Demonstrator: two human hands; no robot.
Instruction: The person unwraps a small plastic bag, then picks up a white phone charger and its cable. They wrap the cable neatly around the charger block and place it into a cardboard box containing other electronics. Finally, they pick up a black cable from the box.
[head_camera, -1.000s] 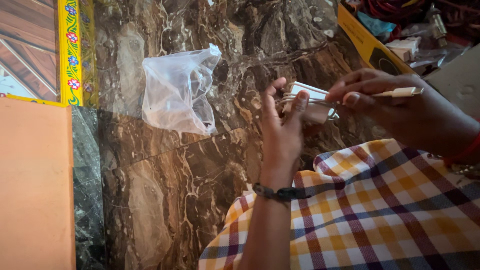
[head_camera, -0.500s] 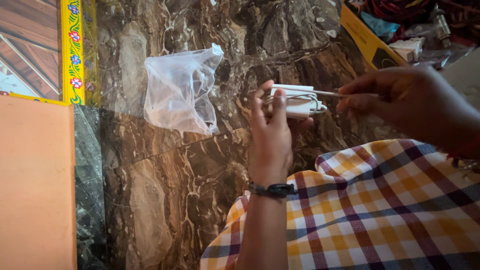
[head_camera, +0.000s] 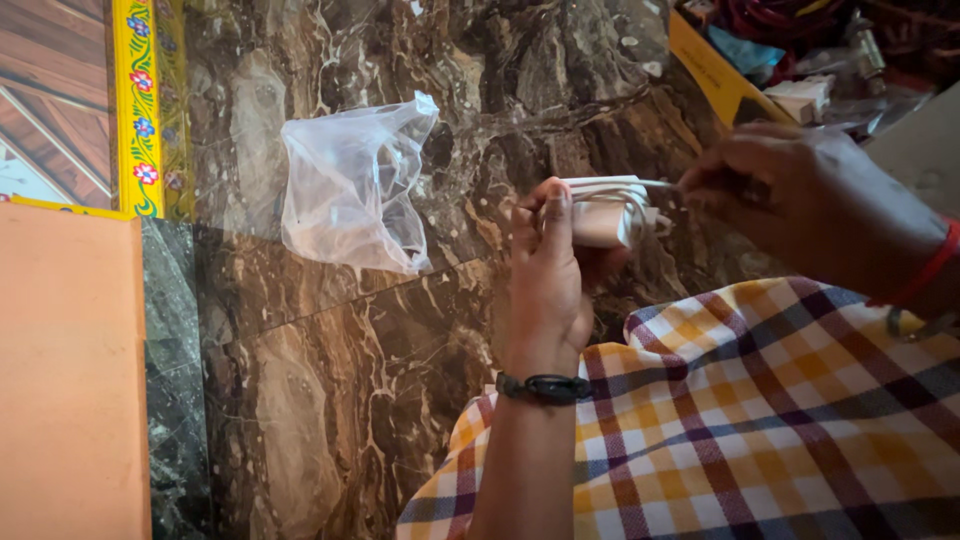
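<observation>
My left hand (head_camera: 548, 275) grips a small white charger block (head_camera: 605, 215) with a white cable (head_camera: 620, 187) looped around it, thumb pressed on the block's near end. My right hand (head_camera: 810, 195) is just right of the block and pinches the free end of the cable close to it; the plug is hidden in the fingers. A black band sits on my left wrist and a red one on my right. Both hands hover above the brown marble floor (head_camera: 330, 350), over my checked cloth (head_camera: 760, 420).
A crumpled clear plastic bag (head_camera: 350, 185) lies on the marble to the left of my hands. At the top right a yellow-edged box (head_camera: 715, 75) holds cables and small parts. An orange surface (head_camera: 70, 370) fills the lower left, beside a yellow flowered border (head_camera: 135, 100).
My right hand has moved in toward the block, drawing the cable shorter and hiding the plug seen a second ago. My left hand turned the block slightly and shifted a little.
</observation>
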